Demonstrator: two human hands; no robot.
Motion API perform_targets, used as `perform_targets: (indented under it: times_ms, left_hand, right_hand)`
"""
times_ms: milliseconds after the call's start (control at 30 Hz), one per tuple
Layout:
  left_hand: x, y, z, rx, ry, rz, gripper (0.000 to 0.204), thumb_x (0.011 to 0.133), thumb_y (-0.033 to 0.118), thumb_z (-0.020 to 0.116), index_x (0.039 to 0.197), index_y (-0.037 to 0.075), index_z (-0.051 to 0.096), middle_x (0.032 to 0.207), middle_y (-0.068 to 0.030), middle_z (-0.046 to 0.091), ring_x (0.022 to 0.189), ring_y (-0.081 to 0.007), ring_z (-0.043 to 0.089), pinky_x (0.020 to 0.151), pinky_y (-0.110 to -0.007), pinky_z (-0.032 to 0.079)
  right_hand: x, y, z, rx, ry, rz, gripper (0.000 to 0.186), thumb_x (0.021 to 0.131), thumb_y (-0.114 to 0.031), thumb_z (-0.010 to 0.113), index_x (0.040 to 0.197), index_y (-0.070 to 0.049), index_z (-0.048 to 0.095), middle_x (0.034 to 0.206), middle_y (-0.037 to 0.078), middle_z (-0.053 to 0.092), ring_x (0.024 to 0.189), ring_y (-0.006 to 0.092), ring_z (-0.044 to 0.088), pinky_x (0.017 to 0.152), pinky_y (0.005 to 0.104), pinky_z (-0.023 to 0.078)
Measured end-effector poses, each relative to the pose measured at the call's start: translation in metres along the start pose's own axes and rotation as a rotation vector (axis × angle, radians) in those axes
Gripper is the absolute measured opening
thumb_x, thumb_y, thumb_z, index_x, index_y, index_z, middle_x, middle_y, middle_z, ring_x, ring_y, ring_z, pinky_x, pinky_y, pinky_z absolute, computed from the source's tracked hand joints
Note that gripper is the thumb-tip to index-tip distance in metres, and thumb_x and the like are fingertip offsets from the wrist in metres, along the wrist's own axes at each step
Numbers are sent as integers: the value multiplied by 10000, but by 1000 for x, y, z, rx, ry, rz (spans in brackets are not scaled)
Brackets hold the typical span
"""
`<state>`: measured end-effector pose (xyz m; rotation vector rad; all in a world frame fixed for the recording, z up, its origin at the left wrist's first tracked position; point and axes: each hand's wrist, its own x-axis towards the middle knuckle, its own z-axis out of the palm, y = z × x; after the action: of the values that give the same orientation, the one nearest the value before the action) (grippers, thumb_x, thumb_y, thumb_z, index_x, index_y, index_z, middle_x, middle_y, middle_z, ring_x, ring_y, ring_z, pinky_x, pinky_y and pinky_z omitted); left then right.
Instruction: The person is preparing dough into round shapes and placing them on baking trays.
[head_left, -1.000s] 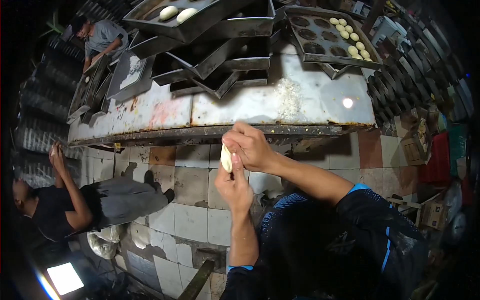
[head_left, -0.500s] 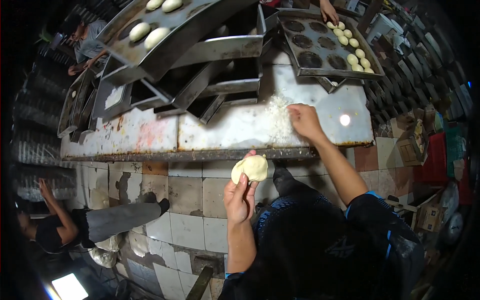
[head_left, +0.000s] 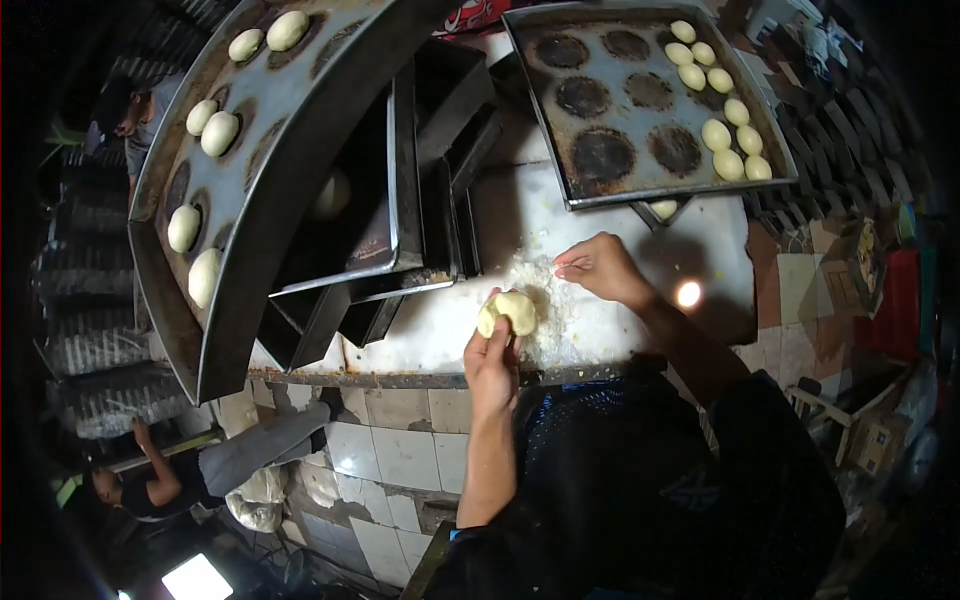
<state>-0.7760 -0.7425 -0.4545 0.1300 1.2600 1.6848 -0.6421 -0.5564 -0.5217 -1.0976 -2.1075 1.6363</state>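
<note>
A piece of pale yellow dough (head_left: 512,312), partly flattened and folded, is held in my left hand (head_left: 493,362), thumb on top and fingers behind. That hand is above the near edge of the white tabletop. To its right, my right hand (head_left: 605,268) has its thumb and fingertips pinched together at the edge of a heap of loose white crumbs (head_left: 545,285). A bit of white shows at the fingertips; how much they hold I cannot make out. The crumbs are spread over the table between and beneath my hands.
A metal tray (head_left: 648,90) at the far right bears several small dough balls (head_left: 727,164) along its right side. Stacked deep trays (head_left: 300,170) fill the left, the top one with larger dough pieces (head_left: 184,228). Another person (head_left: 165,480) is at the lower left.
I have come closer to the table; the dough in my left hand is now over its edge, nearer the crumbs. My right fingertips stay by the heap. Another person's hand has left the right tray.
</note>
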Motion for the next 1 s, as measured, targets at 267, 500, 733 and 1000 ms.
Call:
perform_targets:
  times_ms: [267,500,733,1000]
  left_hand:
    - [33,-10,45,-218,-17,-109,239,1018,184,553,1179,13,598,1119,-77,640,957,-152,634,796,-255,542]
    - [7,7,17,-351,-14,46,340,1033,168,493,1306,-33,526,1214,-145,620,1091,-237,635,943,-353,559]
    - [-67,21,-32,-340,-85,323,458,1044,188,474,1445,-20,397,1323,-161,571,1191,-245,582,1004,-376,508]
    - [-169,41,-104,868,232,1062,762,946,151,594,1509,-104,149,1357,-302,390,1212,-418,459,1033,-460,385]
  right_hand:
    - [-35,-79,10,-332,181,-657,361,795,-22,638,1151,-1,700,1147,159,698,1060,325,667,946,352,525]
    - [-54,-96,13,50,-291,-626,539,863,-99,596,1394,-28,537,1580,162,330,1432,301,374,1188,460,252]
    - [-89,-111,91,836,-231,101,293,894,-54,714,1114,131,658,1171,153,602,807,203,680,737,295,589]
    - [-200,-213,200,-52,289,-744,251,791,-6,775,1013,94,714,1053,132,630,807,179,674,679,261,551]
